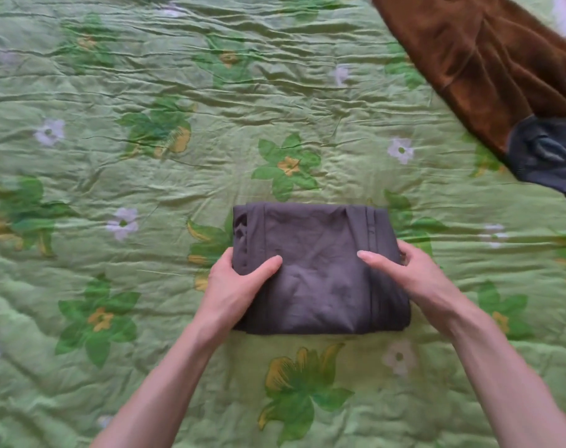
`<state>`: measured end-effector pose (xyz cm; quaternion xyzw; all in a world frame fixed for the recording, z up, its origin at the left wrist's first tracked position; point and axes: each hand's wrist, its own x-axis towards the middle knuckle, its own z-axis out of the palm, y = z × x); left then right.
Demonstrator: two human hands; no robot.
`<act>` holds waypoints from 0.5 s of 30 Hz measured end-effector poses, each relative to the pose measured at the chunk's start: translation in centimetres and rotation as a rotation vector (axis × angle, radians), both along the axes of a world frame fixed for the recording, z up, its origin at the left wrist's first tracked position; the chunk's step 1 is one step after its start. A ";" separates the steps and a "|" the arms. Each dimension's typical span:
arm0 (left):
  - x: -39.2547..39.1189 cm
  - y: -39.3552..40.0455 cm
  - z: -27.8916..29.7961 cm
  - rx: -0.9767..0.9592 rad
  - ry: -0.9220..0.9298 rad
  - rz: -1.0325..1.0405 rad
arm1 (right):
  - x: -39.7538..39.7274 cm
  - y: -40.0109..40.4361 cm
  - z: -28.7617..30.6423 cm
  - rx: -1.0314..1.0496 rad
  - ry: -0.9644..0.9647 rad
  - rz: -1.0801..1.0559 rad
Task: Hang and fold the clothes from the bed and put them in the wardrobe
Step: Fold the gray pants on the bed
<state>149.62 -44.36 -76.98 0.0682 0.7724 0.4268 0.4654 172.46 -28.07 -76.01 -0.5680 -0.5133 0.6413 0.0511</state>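
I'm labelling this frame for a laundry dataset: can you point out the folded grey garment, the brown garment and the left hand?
folded grey garment (320, 270): head view, middle of its top face.
brown garment (488, 59): head view, its wide creased part.
left hand (233, 286): head view, back of the hand.

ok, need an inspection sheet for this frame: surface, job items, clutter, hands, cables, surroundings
Surface: green floral bedspread, wrinkled all over.
Job's things: folded dark grey garment, a compact rectangle lying flat on the bedspread; brown garment spread unfolded at the top right corner, with a dark grey-blue cloth at its lower end, whether part of it or separate cannot be told.
Clutter: nothing seen.
Grippers: left hand grips the folded garment's left edge, thumb on top; right hand grips its right edge, thumb on top.
Cables: nothing seen.
Surroundings: only the bed is in view; no wardrobe or hangers visible.
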 end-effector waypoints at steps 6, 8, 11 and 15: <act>0.3 0.2 0.5 0.078 -0.218 0.027 | 0.2 -0.3 -0.4 -0.303 0.088 -0.042; 0.6 0.1 0.9 0.088 -0.234 0.040 | 0.2 -0.7 0.2 -0.311 0.118 -0.083; 1.5 0.0 2.6 0.120 -0.226 0.043 | 0.8 -1.6 1.9 -0.369 0.204 -0.204; 2.5 0.1 6.5 0.171 -0.198 0.022 | 2.2 -2.5 6.0 -0.343 0.308 -0.300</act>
